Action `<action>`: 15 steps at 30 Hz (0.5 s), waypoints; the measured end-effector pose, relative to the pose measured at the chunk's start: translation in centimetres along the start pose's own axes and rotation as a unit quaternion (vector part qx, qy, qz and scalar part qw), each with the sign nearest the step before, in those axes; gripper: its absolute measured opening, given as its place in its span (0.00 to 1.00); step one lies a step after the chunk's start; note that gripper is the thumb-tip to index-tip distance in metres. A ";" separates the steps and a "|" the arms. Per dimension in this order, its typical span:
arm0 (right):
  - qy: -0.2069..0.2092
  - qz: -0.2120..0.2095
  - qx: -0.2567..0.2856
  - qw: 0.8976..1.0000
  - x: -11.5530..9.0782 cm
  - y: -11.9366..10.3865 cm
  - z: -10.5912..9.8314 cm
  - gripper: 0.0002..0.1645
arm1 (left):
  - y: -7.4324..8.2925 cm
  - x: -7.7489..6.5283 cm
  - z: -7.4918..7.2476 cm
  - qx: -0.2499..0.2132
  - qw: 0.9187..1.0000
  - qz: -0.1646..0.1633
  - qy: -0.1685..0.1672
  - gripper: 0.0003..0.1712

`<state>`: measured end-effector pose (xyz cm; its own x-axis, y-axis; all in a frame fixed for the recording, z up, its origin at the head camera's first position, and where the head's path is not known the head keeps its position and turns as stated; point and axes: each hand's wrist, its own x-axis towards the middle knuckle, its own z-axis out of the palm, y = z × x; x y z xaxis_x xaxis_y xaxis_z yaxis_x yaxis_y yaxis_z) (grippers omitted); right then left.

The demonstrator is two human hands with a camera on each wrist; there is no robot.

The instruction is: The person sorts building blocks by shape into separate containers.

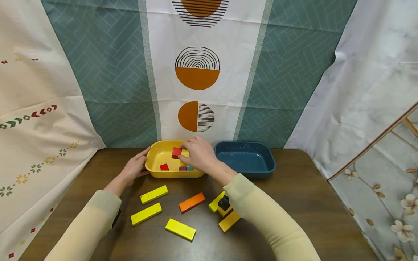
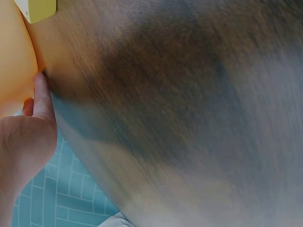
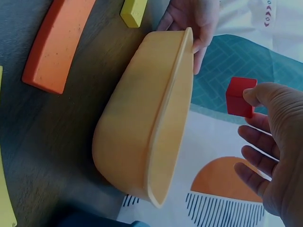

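Observation:
My right hand (image 1: pixel 200 154) pinches a red cube (image 1: pixel 176 152) between thumb and forefinger, above the yellow tub (image 1: pixel 176 174). In the right wrist view the cube (image 3: pixel 240 97) is apart from the tub, and the other fingers are spread. My left hand (image 1: pixel 133 168) rests against the tub's left end, its visible fingers fairly straight; in the left wrist view a straight finger (image 2: pixel 43 97) touches the outer wall. Inside the tub lie another red block (image 1: pixel 164 167), a purple block (image 1: pixel 182 168) and a blue block (image 1: pixel 190 168), partly hidden by the front wall.
A dark blue tub (image 1: pixel 245 174) stands right of the yellow one. Nearer on the wooden table lie several yellow blocks (image 1: pixel 180 229), an orange block (image 1: pixel 192 202) and an amber block (image 1: pixel 229 221). My right forearm partly covers the blocks there. A patterned curtain (image 1: pixel 124 72) hangs behind.

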<state>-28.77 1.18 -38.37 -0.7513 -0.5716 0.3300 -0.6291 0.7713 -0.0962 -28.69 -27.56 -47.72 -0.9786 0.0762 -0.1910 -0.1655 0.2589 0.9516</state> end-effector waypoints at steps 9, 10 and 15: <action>-0.025 0.029 -0.028 0.999 1.7 -0.6 1.4 0.23 | -0.1 0.1 -0.1 -0.005 1.000 0.006 -0.002 0.33; -0.027 0.032 -0.030 0.999 1.8 -0.6 1.6 0.23 | -0.1 0.1 -0.1 -0.006 1.000 0.006 -0.002 0.33; -0.033 0.036 -0.045 0.998 2.2 -0.9 2.3 0.24 | -0.3 0.0 0.0 -0.007 1.000 0.007 -0.003 0.33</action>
<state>-30.38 -1.41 -39.76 -0.8069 -0.5293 0.2622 -0.5552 0.8311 -0.0307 -28.68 -27.64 -47.96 -0.9802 0.0845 -0.1789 -0.1537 0.2442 0.9575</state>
